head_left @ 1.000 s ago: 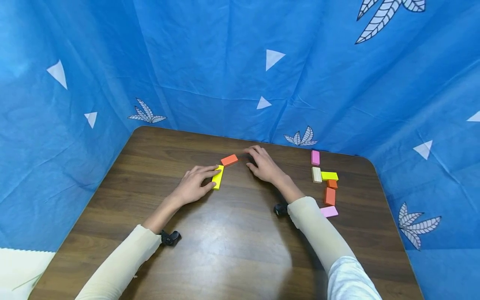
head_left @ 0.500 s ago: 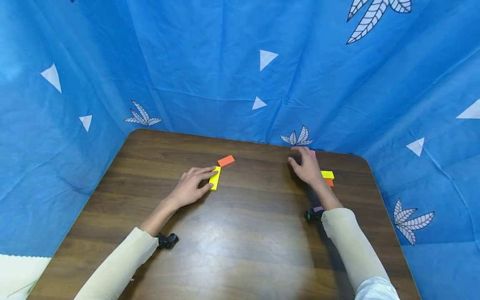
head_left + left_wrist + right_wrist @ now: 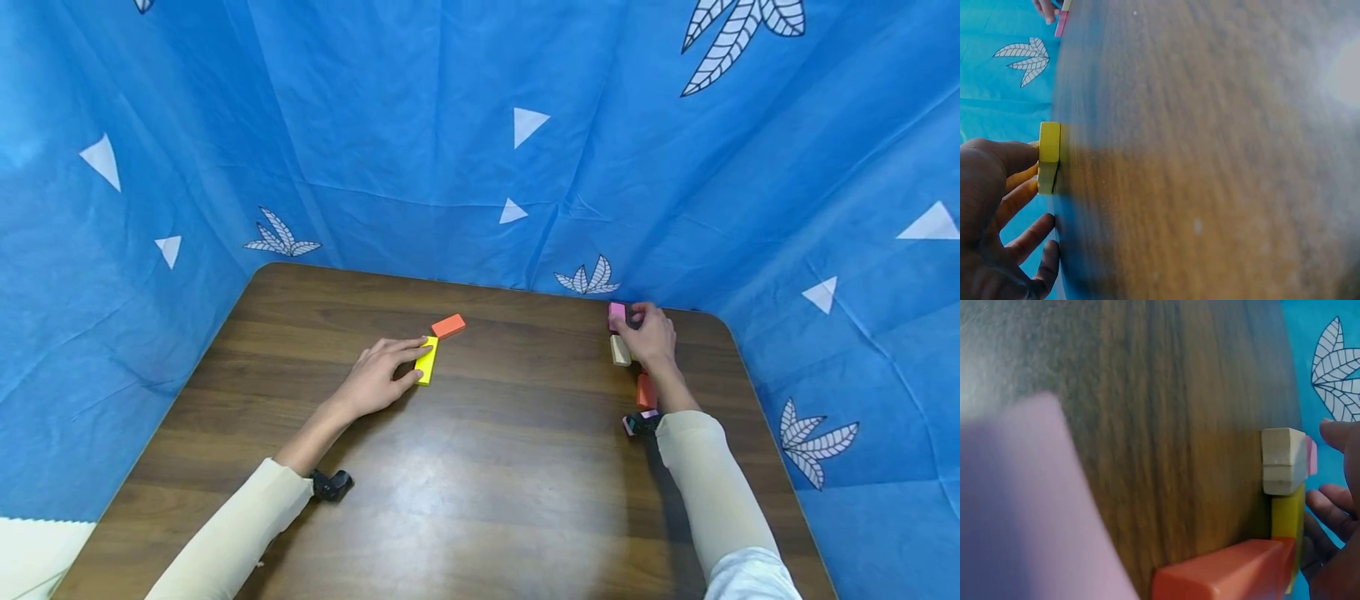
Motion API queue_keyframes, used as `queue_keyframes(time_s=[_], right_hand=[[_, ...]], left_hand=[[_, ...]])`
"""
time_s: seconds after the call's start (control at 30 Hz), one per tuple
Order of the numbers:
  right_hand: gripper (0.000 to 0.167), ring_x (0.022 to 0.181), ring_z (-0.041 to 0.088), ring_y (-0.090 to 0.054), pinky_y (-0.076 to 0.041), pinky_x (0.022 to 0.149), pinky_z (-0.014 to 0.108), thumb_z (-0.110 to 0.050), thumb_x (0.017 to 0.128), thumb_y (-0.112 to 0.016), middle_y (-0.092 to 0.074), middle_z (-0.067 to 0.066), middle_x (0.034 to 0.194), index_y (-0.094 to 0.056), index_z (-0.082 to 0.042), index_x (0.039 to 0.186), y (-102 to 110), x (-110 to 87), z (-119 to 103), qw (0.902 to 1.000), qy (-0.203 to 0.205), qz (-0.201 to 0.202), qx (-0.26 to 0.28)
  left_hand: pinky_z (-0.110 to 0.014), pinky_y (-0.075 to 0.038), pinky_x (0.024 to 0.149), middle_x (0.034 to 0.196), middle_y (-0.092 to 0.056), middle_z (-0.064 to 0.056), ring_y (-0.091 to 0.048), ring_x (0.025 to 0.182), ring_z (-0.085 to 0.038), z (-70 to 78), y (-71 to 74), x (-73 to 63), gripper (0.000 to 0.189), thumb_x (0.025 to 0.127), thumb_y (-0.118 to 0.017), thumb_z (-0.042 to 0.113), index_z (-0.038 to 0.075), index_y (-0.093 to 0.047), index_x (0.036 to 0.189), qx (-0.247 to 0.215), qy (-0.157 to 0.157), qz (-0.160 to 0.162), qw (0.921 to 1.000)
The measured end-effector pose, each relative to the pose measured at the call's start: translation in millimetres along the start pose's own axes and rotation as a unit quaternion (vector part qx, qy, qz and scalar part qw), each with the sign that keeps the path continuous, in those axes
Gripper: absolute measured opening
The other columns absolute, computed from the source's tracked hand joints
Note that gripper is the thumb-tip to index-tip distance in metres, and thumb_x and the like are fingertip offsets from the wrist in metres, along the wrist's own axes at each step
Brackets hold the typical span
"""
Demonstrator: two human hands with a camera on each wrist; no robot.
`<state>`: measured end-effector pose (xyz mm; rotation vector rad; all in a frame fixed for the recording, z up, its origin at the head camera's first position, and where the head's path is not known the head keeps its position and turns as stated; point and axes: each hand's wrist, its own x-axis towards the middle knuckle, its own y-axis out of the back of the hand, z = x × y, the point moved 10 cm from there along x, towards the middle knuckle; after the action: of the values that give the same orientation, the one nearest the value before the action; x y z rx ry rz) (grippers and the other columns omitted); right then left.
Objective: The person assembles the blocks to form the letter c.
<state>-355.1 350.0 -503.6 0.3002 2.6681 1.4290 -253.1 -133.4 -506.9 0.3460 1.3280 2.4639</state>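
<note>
My left hand (image 3: 381, 377) rests on a yellow block (image 3: 426, 363) lying flat on the table. Its index and middle fingers lie over the far end, the thumb at the near end. An orange block (image 3: 448, 326) lies just beyond, close to the yellow block's far corner. At the back right, my right hand (image 3: 651, 337) is over the row of blocks, its thumb tip at a pink block (image 3: 617, 311). A plain wooden block (image 3: 620, 352) lies just in front of the pink one. In the right wrist view, thumb and fingers stand apart, with a second yellow block (image 3: 1283, 519) beside them.
A red-orange block (image 3: 645, 392) lies under the right wrist, with a pale pink block (image 3: 1035, 506) nearer, partly hidden by the black wrist camera (image 3: 642, 424). The brown wooden table (image 3: 480, 483) meets a blue patterned curtain (image 3: 420, 150) at the back and sides.
My right hand has moved right, from near the orange block to the pink block at the back right. The left hand stays on the yellow block. The head view has shifted slightly.
</note>
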Motion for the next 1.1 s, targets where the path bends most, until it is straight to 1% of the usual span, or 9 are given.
queue_keyframes(time_s=[0.1,0.2,0.33,0.5,0.7,0.8,0.93,1.1], right_hand=[[0.074,0.128,0.047,-0.051,-0.037,0.114,0.062,-0.055,0.102,-0.066,-0.063,0.025,0.134,-0.054,0.000,0.149,-5.7,0.0,3.8,0.9998,-0.013,-0.012,-0.010],[0.074,0.124,0.046,-0.052,-0.038,0.110,0.061,-0.056,0.100,-0.068,-0.065,0.024,0.130,-0.056,0.000,0.147,-8.2,0.5,4.1,0.9997,-0.015,-0.011,-0.015],[0.067,0.120,0.045,-0.053,-0.038,0.108,0.061,-0.049,0.100,-0.071,-0.066,0.023,0.124,-0.058,0.001,0.143,-9.0,2.2,4.4,0.9997,-0.015,-0.006,-0.019],[0.058,0.118,0.045,-0.056,-0.040,0.107,0.060,-0.042,0.100,-0.072,-0.068,0.023,0.119,-0.061,0.002,0.136,-8.8,3.2,6.5,0.9996,-0.022,-0.005,-0.017],[0.052,0.110,0.039,-0.061,-0.046,0.097,0.052,-0.038,0.100,-0.071,-0.070,0.022,0.119,-0.063,0.002,0.133,-6.9,1.6,8.4,0.9992,-0.038,-0.001,-0.010],[0.050,0.108,0.039,-0.062,-0.047,0.094,0.050,-0.035,0.100,-0.070,-0.070,0.023,0.121,-0.064,0.002,0.132,-6.1,1.3,7.7,0.9993,-0.037,0.004,-0.008],[0.047,0.110,0.040,-0.061,-0.049,0.098,0.053,-0.031,0.101,-0.070,-0.068,0.024,0.125,-0.064,0.003,0.133,-5.4,0.4,4.5,0.9996,-0.029,0.006,-0.003],[0.045,0.113,0.041,-0.054,-0.047,0.103,0.056,-0.026,0.104,-0.066,-0.058,0.027,0.131,-0.059,0.003,0.138,-6.7,-1.3,2.6,0.9996,-0.026,-0.005,0.000]], left_hand=[[-0.063,-0.041,0.108,0.168,-0.052,0.002,-0.051,0.147,-0.034,0.7,-0.5,0.2,0.053,0.105,-0.072,0.029,0.023,-0.059,0.156,-0.002,-0.001,-0.001,1.0000],[-0.063,-0.041,0.109,0.168,-0.052,0.002,-0.051,0.148,-0.034,0.8,-0.7,0.3,0.053,0.105,-0.072,0.030,0.024,-0.060,0.156,-0.001,-0.002,-0.002,1.0000],[-0.062,-0.042,0.109,0.167,-0.052,0.002,-0.051,0.148,-0.034,0.4,-1.6,0.6,0.052,0.105,-0.071,0.031,0.024,-0.060,0.156,0.001,-0.001,-0.003,1.0000],[-0.062,-0.042,0.110,0.168,-0.052,0.003,-0.051,0.148,-0.033,-2.7,-3.9,0.7,0.052,0.106,-0.069,0.033,0.025,-0.059,0.156,0.000,0.003,-0.008,1.0000],[-0.062,-0.042,0.110,0.168,-0.051,0.002,-0.051,0.148,-0.034,-2.3,-3.4,1.0,0.051,0.106,-0.069,0.032,0.024,-0.059,0.156,0.001,0.003,-0.007,1.0000],[-0.063,-0.042,0.109,0.168,-0.052,0.001,-0.051,0.147,-0.035,-1.4,-2.7,1.2,0.051,0.106,-0.069,0.031,0.024,-0.060,0.156,0.003,0.001,-0.006,1.0000],[-0.063,-0.042,0.109,0.168,-0.052,0.001,-0.051,0.148,-0.035,-0.3,-0.4,1.0,0.051,0.106,-0.070,0.031,0.023,-0.061,0.155,0.002,0.001,-0.006,1.0000],[-0.063,-0.042,0.109,0.168,-0.052,0.002,-0.051,0.148,-0.035,-0.7,0.9,0.3,0.052,0.105,-0.071,0.031,0.023,-0.061,0.155,0.002,0.002,-0.006,1.0000]])
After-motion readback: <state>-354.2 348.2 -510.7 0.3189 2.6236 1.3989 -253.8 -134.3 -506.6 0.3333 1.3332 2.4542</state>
